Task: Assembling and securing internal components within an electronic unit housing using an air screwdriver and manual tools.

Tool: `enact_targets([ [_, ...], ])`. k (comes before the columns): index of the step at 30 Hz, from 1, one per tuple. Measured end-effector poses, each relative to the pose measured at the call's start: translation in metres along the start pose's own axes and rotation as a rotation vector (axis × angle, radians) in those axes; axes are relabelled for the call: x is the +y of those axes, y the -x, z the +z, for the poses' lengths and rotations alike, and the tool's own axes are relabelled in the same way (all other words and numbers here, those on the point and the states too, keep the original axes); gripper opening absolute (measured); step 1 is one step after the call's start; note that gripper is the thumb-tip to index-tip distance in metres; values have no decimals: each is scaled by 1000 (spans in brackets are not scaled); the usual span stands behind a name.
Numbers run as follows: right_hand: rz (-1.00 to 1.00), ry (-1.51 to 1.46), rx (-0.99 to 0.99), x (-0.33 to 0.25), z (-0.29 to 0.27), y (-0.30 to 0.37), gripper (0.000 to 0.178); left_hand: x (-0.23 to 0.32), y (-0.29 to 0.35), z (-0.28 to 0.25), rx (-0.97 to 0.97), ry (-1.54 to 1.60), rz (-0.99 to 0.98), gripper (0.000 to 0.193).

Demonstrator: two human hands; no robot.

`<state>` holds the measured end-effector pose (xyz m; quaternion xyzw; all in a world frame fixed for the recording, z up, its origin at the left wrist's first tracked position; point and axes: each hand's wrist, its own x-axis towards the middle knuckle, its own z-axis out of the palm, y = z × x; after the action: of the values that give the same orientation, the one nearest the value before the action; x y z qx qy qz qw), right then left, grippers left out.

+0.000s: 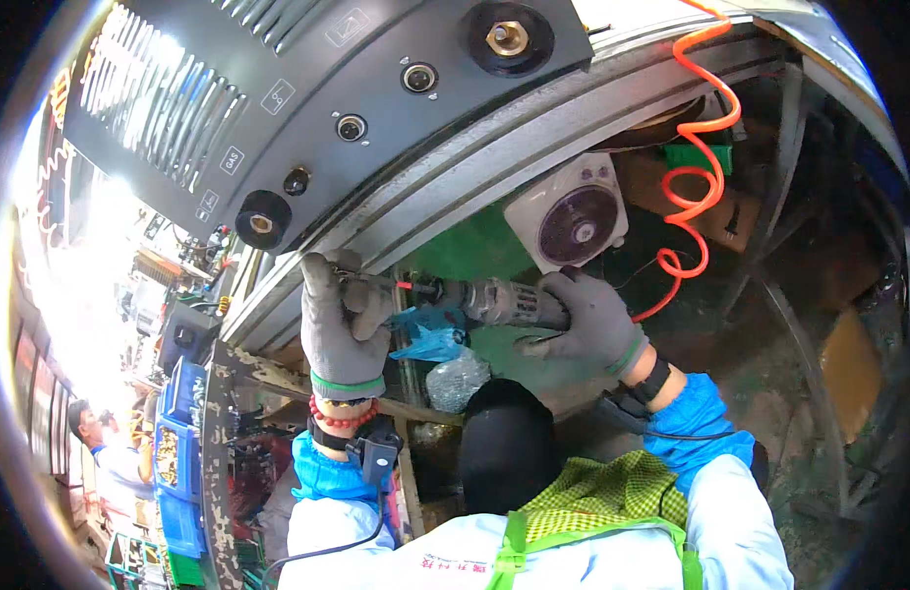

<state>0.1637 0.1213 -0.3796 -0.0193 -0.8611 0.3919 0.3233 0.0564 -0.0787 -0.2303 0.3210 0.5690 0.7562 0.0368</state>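
- 2 gloved hands are facing each other, the left hand and the right hand, and the tool is lying between them.
- 1 relation is mattering most to me: the tool's nose is pointing left, toward the left hand, while its rear is resting in the right hand.
- Its long axis is running nearly level across my view, the nose sitting slightly farther from the body than the rear.
- The right hand is being the nearer of the 2 to the tool's body: it is gripping the rear, with the thumb lying along the near side.
- The left hand is holding a metal part beside the nose; the fingers are hiding much of it, so I'm not managing to tell whether nose and part are touching.
- Past the left hand, the rail is slanting toward the upper right, and the gray machine is bounding the space above it.
- Beyond the right hand, the fan is crowding my view; I'm not judging its depth.
- On the body side, the blue bag and a wrapped bundle are limiting room below the nose.
- More room is showing rightward, behind the right hand, where the orange hose is hanging.
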Motion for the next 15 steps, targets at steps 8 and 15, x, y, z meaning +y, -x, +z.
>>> enact_targets([
  [8, -10, -465, -142, -29, 12, 4, 62, 34, -8, -14, -26, -364, 137, 34],
  [15, 247, -688, -34, -43, 27, -3, 59, 65, -47, -68, 213, -338, 452, 52],
])
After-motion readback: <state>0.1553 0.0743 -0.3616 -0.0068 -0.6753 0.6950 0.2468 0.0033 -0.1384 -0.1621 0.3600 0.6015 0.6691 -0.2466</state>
